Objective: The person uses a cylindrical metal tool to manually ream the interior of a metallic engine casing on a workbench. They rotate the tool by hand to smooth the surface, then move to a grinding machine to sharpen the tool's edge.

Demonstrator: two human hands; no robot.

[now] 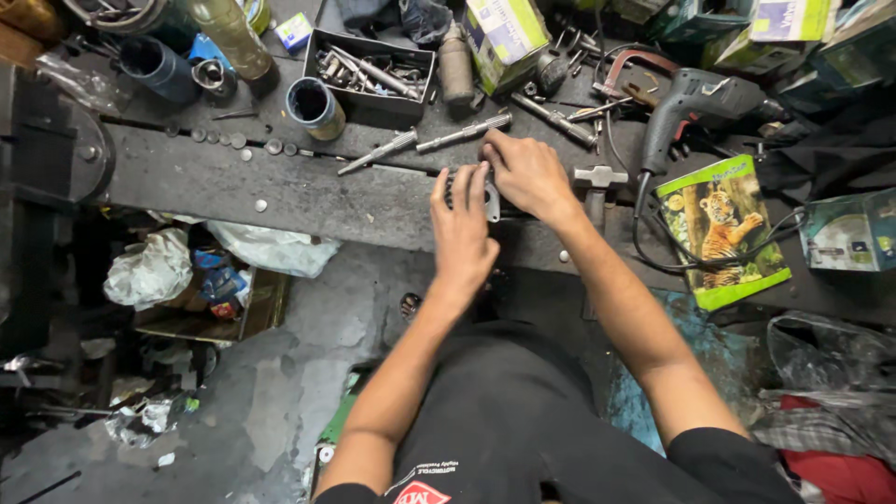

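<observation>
- The small metal part (pixel 489 194) lies on the near edge of the dark bench (pixel 280 191), directly ahead of the person, and serves as the landmark here.
- Both hands meet on it: the left hand (pixel 461 227) comes up from the near side with fingers spread flat over the part's left end, pressing rather than clenching.
- The right hand (pixel 528 174) sits on the far-right side of the part, fingers curled down onto its top edge, pinching or steadying it; exactly how it grips is hidden by the knuckles.
- The part is mostly covered, so its long axis cannot be told for sure; what shows, a pale plate with a toothed dark piece, seems to run across the bench edge, left to right.
- Neither hand is clearly nearer; both touch it.
- Just beyond the part lie two grey steel rods (pixel 425 142), slanting up to the right.
- To its right stands a hammer (pixel 598 187), and farther right an electric drill (pixel 695 107) and a green tiger-picture notebook (pixel 723 231).
- Beyond and left of the part sits a tray of loose tools (pixel 371 75).
</observation>
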